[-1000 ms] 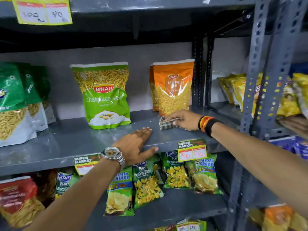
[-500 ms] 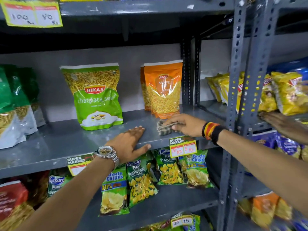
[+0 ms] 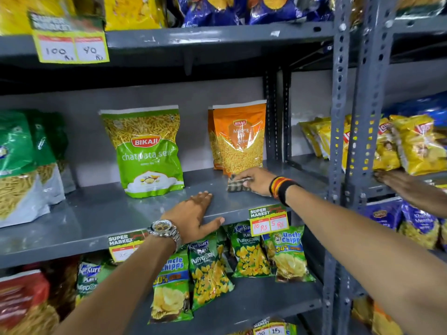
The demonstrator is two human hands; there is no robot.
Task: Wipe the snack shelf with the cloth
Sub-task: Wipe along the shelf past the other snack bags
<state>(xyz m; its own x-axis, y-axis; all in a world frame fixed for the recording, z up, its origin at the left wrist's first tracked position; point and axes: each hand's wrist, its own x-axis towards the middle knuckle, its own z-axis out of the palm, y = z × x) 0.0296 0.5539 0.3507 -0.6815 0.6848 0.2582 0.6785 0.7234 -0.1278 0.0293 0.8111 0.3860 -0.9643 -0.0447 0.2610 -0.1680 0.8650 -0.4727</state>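
The grey metal snack shelf (image 3: 101, 213) runs across the middle of the view. My right hand (image 3: 256, 180), with a striped wristband, presses a small checked cloth (image 3: 238, 186) onto the shelf just in front of the orange snack bags (image 3: 238, 139). My left hand (image 3: 193, 213), wearing a watch, lies flat on the shelf's front edge with fingers spread, holding nothing. A green Bikaji bag (image 3: 147, 151) stands upright behind and left of that hand.
Green and white bags (image 3: 21, 165) stand at the shelf's left end. Small chip packets (image 3: 212, 269) hang on the shelf below. Grey slotted uprights (image 3: 338, 141) divide off the right rack, where another person's hand (image 3: 408, 189) rests near yellow packets (image 3: 411, 143).
My right hand has slid the cloth a little back toward the orange bags. My left hand stays flat on the shelf edge. The view has tilted up, showing the shelf above.
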